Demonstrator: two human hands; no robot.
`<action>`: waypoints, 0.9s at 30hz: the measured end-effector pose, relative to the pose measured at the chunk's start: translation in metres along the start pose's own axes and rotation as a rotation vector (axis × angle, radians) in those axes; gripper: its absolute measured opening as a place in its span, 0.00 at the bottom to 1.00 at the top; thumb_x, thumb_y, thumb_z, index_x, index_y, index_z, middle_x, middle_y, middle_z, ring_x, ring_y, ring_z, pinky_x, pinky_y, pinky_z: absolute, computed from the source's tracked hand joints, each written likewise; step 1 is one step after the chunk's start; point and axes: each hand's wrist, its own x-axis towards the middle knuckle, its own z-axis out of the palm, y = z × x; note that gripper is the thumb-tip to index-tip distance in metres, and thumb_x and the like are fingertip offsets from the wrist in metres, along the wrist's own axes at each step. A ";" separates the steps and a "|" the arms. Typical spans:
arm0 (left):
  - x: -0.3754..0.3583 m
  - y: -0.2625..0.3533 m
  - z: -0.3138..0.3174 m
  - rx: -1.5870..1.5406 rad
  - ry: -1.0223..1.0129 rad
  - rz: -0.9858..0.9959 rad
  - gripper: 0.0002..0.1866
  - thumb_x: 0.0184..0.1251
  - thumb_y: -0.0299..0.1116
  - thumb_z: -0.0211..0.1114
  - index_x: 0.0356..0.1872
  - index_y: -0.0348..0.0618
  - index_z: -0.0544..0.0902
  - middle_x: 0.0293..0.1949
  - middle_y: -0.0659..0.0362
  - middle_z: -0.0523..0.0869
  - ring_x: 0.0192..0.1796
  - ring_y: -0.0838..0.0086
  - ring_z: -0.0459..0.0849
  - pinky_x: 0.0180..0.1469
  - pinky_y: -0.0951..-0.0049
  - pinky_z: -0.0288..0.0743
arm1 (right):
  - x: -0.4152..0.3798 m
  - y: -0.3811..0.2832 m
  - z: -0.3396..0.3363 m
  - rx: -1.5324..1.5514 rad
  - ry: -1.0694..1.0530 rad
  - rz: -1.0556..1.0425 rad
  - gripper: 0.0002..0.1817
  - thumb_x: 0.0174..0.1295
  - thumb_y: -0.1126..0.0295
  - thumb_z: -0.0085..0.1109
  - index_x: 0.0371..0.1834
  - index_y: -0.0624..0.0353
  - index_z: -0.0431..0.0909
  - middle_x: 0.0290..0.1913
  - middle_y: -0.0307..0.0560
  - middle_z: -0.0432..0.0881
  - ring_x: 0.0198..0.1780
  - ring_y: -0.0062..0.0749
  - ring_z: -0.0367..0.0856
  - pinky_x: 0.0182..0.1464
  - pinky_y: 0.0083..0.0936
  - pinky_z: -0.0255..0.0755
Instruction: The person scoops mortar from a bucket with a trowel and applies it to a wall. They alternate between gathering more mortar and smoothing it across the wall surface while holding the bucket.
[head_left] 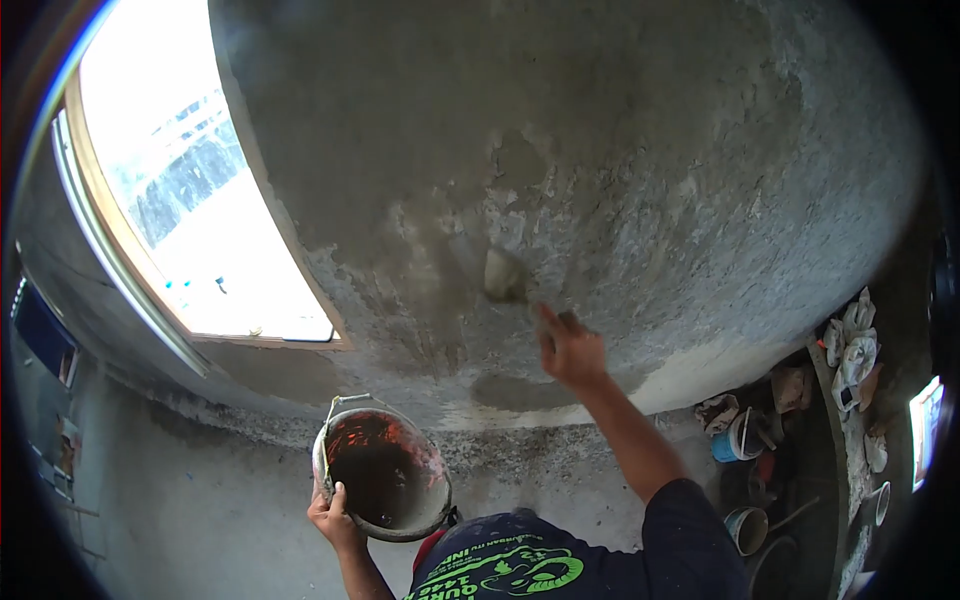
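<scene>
My left hand (pixel 335 515) grips the near-left rim of a bucket (pixel 447 490), fingers closed over the edge. Dark wet mortar (pixel 385 485) lies inside the bucket, and orange-red patches show on its inner wall. A thin wire handle rises over the far rim. In front of me, my right hand (pixel 572 350) is closed around the handle of a trowel (pixel 507 276), its blade close against the plastered wall (pixel 640 240). The blade is slightly blurred. Around it the wall is patchy, with darker damp areas and rough pale ones.
A bright window opening (pixel 185 200) with a wooden frame is at the left. At the lower right stand a blue-and-white pail (pixel 738 438) and another bucket (pixel 746 530). Crumpled bags (pixel 855 350) hang or lie beyond them. Bare concrete floor (pixel 210 480) stretches below the wall.
</scene>
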 end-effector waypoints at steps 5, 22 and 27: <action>-0.003 0.003 0.010 -0.085 -0.020 -0.050 0.13 0.72 0.21 0.66 0.50 0.20 0.90 0.62 0.48 0.89 0.53 0.69 0.89 0.59 0.69 0.79 | -0.007 0.004 -0.011 0.090 0.083 0.011 0.29 0.68 0.66 0.67 0.75 0.41 0.81 0.42 0.48 0.88 0.30 0.46 0.91 0.29 0.41 0.87; -0.003 0.006 0.009 0.022 -0.042 0.025 0.10 0.71 0.22 0.68 0.41 0.20 0.89 0.58 0.49 0.89 0.53 0.69 0.88 0.58 0.70 0.77 | -0.090 0.023 0.014 0.259 0.212 0.176 0.30 0.67 0.68 0.70 0.75 0.54 0.80 0.43 0.59 0.91 0.38 0.57 0.93 0.36 0.43 0.86; -0.005 0.009 0.016 0.138 -0.076 0.075 0.10 0.70 0.21 0.67 0.42 0.18 0.89 0.61 0.47 0.89 0.57 0.67 0.88 0.60 0.69 0.77 | 0.068 0.010 -0.038 0.227 0.402 0.069 0.31 0.67 0.69 0.70 0.76 0.47 0.80 0.45 0.56 0.90 0.35 0.55 0.92 0.33 0.43 0.85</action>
